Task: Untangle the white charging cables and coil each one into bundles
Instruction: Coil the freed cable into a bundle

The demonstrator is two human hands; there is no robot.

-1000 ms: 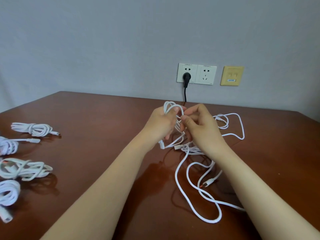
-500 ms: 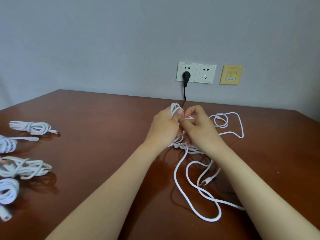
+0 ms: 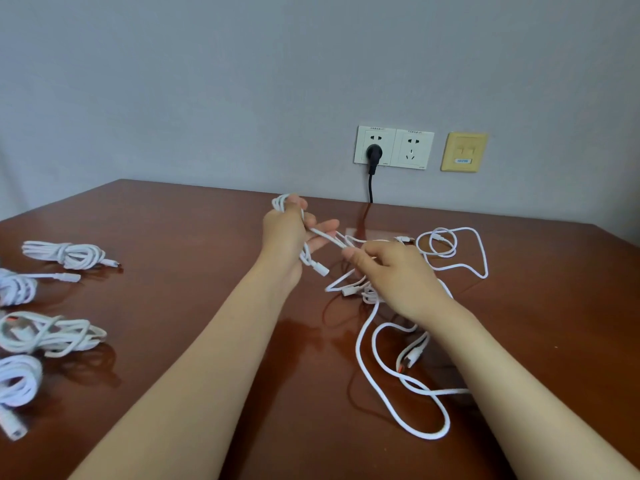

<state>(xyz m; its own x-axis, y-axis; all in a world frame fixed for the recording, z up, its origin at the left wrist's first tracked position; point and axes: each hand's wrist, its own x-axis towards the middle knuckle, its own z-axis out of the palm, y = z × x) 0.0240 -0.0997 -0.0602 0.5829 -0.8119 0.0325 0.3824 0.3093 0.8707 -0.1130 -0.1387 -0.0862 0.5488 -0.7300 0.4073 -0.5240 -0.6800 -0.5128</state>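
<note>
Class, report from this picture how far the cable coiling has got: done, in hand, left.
Done: four coiled bundles lie at the left of the table. In hand: the left hand grips a few loops of one cable, the right hand pinches its strand. Left: the loose tangle beyond it.

Glossy red-brown wooden bench [image 3: 194,237], far edge against the wall. On the left, four white bundles in a row from far to near, each apart from the next: the first [image 3: 65,254] with its end pointing right, the second [image 3: 17,287] cut by the frame edge, tail stretched right, the third [image 3: 45,332] looser and longer, the fourth [image 3: 17,382] nearest, blurred. Right of centre, a loose white tangle [image 3: 370,296] sprawled in open loops, small loops towards the back edge, one large loop nearest; within the near loops, an orange-tipped plug [image 3: 410,360] lying flat.
</note>
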